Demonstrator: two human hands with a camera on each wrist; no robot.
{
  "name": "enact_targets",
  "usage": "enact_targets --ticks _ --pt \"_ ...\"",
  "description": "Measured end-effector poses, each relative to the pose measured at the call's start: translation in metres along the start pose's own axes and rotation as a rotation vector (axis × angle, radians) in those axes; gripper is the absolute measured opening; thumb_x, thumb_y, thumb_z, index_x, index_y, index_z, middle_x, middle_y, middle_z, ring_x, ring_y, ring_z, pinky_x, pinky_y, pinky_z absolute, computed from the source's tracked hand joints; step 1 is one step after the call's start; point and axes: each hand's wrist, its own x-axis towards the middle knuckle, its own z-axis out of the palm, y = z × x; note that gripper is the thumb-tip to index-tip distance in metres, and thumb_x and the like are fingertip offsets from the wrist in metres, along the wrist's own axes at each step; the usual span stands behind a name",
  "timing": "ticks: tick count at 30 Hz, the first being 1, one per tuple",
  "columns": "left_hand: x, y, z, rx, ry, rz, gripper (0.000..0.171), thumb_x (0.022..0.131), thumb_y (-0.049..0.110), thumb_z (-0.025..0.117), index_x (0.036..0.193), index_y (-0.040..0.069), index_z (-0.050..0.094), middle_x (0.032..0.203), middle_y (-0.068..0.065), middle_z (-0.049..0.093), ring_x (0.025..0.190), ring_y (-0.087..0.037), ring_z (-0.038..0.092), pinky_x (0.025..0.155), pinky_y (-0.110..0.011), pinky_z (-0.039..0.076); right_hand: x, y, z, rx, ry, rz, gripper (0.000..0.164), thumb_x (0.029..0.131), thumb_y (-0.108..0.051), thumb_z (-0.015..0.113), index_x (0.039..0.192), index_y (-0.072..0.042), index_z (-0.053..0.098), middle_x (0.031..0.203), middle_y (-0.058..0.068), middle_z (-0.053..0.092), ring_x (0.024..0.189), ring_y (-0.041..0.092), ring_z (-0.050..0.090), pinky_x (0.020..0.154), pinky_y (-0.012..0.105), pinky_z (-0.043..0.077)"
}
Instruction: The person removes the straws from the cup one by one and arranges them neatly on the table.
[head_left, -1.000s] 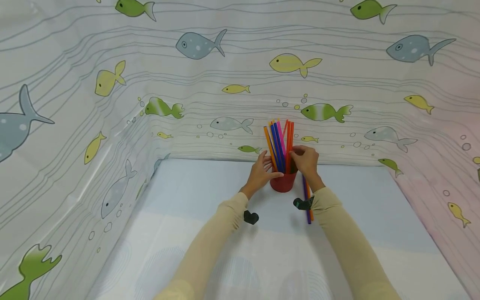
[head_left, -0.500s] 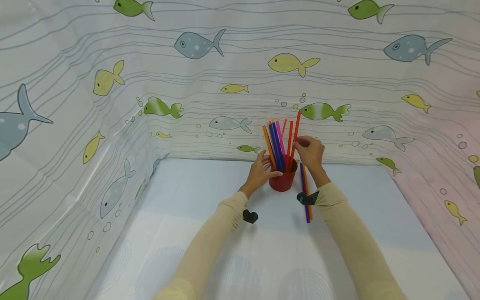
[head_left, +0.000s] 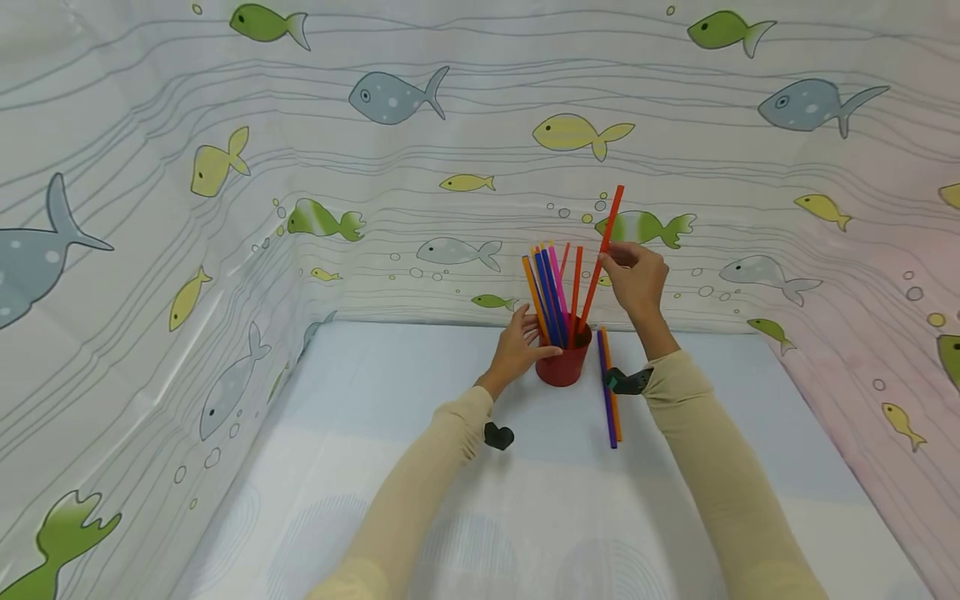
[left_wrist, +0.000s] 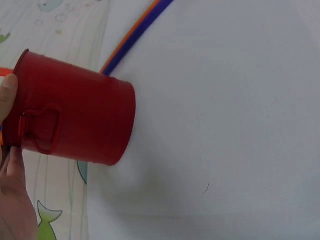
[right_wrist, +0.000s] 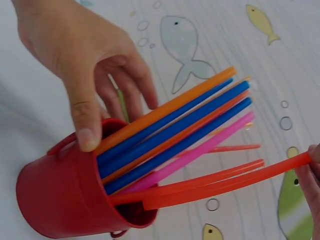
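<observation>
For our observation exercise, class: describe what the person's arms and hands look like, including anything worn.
The left sleeve and right sleeve are long, plain and cream-coloured, creased toward the wrists. The left hand and right hand wear no gloves. A small dark device juts out by the left wrist, and a matching dark gadget by the right; their details are too small to read.

Left arm (head_left: 420,483): stretched forward, slanting inward
Left hand (head_left: 517,348): thumb set apart from loosely bent fingers
Right arm (head_left: 720,454): also forward and inward
Right hand (head_left: 639,277): higher, thumb and fingertips pinching
</observation>
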Motion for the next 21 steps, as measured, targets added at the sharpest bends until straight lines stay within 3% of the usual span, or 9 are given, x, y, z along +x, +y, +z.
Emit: enact_targets --ticks 10,21 --pt "0.000 -0.001 -0.001 0.009 -0.001 0.010 0.101 0.077 0.016 0.085 0.154 0.007 0.019 0.140 -0.013 0.050 0.129 -0.022 0.050 0.103 -0.032 0.045 0.009 -0.008 -0.021 0.003 0.024 0.045 0.027 0.089 -0.019 0.072 0.112 -0.005 0.073 0.103 0.010 0.073 0.092 0.018 0.068 0.072 0.017 0.053" --pt "0.000 -0.001 -0.002 0.000 -0.004 0.011 0.102 0.077 0.015 0.085 0.154 0.007 0.018 0.140 -0.013 0.050 0.130 -0.023 0.049 0.103 -0.032 0.044 -0.004 0.019 -0.027 -0.027 -0.019 0.151 0.028 0.093 -0.016 0.068 0.116 -0.002 0.070 0.105 0.014 0.070 0.091 0.024 0.068 0.072 0.018 0.056"
